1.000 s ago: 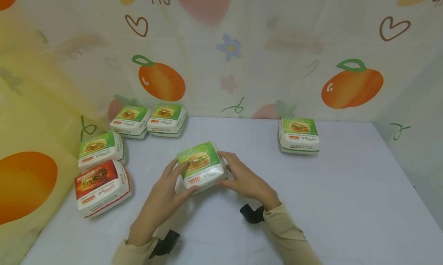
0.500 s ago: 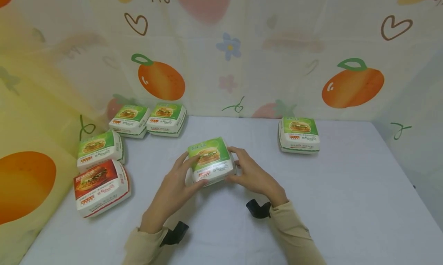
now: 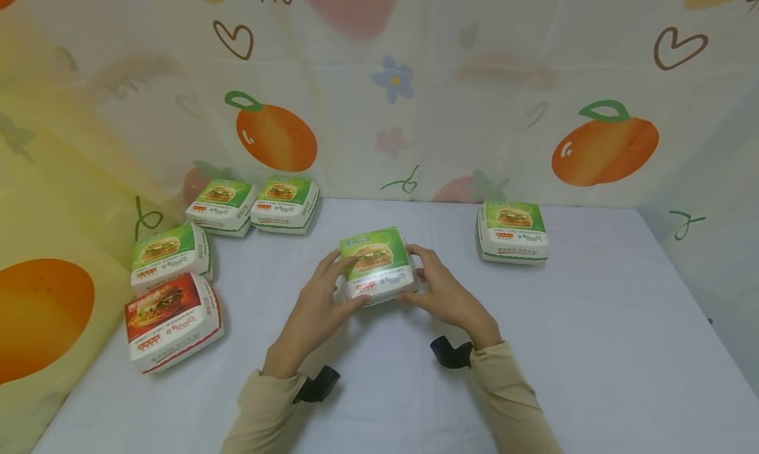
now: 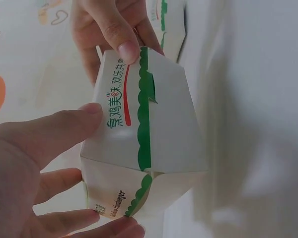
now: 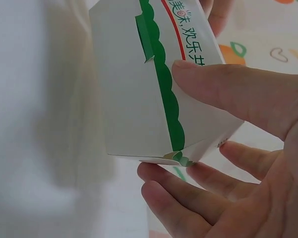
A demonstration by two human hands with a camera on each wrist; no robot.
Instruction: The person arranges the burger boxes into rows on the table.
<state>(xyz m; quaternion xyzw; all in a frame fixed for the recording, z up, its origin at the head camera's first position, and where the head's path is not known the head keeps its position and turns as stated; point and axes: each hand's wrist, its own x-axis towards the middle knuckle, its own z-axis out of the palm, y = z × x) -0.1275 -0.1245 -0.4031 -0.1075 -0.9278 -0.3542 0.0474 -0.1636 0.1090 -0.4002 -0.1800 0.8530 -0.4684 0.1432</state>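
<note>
Two hands, the left hand point(image 3: 317, 309) and the right hand point(image 3: 447, 296), each have a grip around one side of one green box point(image 3: 379, 263). It is near the middle of the white surface point(image 3: 593, 348). Three other green boxes point(image 3: 284, 203) and one red box point(image 3: 174, 322) are on the left. One last green box point(image 3: 512, 232) is on the right.

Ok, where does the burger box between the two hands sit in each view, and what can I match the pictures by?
Head: the held box is just below centre, green-printed top showing.
Left wrist: the held box fills the middle, a side with a green band showing.
Right wrist: the held box is upper middle, cut off by the top edge.
Shared landmark: the right hand, thumb on the box in all three.
</note>
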